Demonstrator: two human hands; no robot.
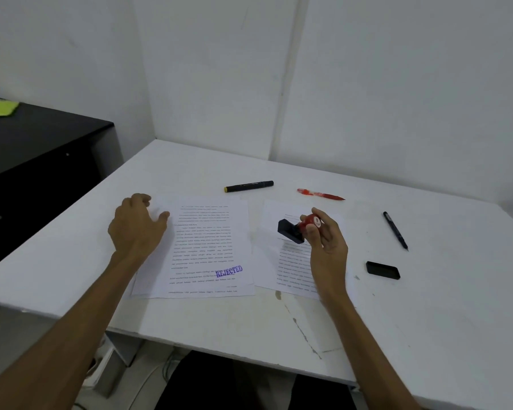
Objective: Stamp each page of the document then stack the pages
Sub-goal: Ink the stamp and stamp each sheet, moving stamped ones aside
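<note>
Head view: stamp [298,229] in right hand [326,241].

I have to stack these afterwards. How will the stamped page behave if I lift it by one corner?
The stamped page is a single thin sheet lying flat, so it will probably droop and feel very light. On the smooth table it may slide rather than lift; the left hand on its edge should help pin it.

Probably office: white desk [208,161], pens [248,185]
</note>
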